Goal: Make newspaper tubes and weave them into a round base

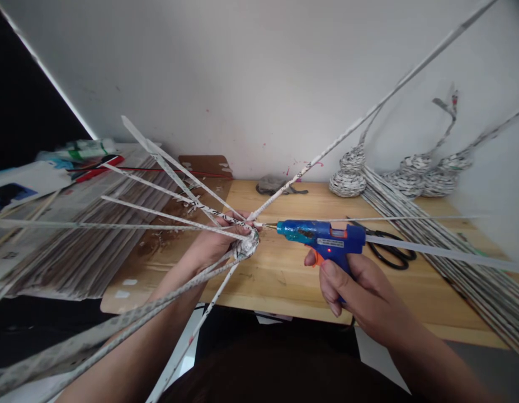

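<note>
My right hand (347,282) grips a blue hot glue gun (314,232), a finger at its orange trigger (317,258). A red light glows on the gun's side, and a long translucent glue stick (431,249) sticks out of its back. The nozzle points left and meets, or nearly meets, a small weave of rolled newspaper (246,246). My left hand (220,240) holds that weave, its fingers partly hidden behind the paper. Several long newspaper tubes (159,215) fan out from the weave, and one tube (326,150) rises far to the upper right.
Woven gourd shapes (347,176) stand against the wall at the right. Black-handled scissors (391,249) lie behind the glue gun, beside a bundle of paper tubes (435,257). Stacked newspaper strips (87,246) cover the left side. A grey crumpled thing (273,184) lies at the back of the wooden table (276,285).
</note>
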`<state>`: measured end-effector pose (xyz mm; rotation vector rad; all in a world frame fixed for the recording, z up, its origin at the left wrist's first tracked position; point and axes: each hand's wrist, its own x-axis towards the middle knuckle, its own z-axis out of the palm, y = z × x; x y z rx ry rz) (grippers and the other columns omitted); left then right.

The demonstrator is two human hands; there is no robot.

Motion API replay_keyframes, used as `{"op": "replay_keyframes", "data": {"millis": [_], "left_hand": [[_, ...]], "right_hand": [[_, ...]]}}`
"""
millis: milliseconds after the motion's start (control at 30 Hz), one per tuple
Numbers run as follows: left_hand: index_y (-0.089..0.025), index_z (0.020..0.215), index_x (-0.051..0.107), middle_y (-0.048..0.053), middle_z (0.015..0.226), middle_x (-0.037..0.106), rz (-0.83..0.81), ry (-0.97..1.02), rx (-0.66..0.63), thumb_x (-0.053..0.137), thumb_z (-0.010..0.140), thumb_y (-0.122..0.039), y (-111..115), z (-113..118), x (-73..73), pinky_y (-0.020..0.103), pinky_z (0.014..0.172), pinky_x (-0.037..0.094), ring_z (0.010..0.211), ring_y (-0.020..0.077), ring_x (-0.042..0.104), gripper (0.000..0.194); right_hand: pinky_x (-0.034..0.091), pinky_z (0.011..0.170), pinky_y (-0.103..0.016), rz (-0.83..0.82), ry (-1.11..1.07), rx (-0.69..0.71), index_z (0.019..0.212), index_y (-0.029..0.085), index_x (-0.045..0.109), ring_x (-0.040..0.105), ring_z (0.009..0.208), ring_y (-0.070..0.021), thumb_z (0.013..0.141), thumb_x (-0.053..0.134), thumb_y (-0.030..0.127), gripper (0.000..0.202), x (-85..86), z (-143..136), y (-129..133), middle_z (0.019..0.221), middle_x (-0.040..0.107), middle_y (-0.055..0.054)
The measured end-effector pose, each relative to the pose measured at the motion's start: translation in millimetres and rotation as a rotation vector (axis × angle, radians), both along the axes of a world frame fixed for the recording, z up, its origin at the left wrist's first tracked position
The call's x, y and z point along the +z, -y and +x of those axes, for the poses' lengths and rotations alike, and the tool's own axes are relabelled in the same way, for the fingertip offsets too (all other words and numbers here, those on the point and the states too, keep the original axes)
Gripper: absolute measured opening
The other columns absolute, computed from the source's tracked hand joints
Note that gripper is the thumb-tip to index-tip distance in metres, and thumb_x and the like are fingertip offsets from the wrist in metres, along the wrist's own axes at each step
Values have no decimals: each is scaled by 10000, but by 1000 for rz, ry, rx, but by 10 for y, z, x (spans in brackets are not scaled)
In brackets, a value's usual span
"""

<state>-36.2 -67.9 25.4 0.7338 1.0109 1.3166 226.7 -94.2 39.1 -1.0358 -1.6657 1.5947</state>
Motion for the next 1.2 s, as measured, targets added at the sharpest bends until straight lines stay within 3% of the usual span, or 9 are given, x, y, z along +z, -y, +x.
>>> {"op": "replay_keyframes", "data": {"millis": [500, 900, 1200], "left_hand": [[-146, 793, 635, 40, 726, 731, -19, -19, 15, 820, 543, -96, 11, 13, 13, 247, 617, 503, 639, 143, 669, 314], [-136, 787, 652, 38, 698, 740, -14, -18, 6, 829, 531, -85, -2, 12, 9, 215, 529, 480, 549, 124, 655, 315], [-154, 817, 678, 45, 746, 756, -11, -61, -5, 823, 580, -108, 1, -10, -3, 255, 592, 505, 582, 139, 660, 281]], "right_hand": [[439, 463, -237, 38, -12, 13, 1015, 176, 548, 482, 504, -100, 980, 467, 507, 343, 20, -5, -10, 615, 477, 40], [431, 459, -229, 30, -4, -3, 950, 179, 542, 484, 500, -103, 967, 485, 524, 350, 5, -15, -14, 609, 486, 37], [427, 444, -224, 50, 3, -11, 924, 183, 539, 479, 489, -96, 969, 489, 518, 342, -7, -14, -17, 607, 492, 35]]}}
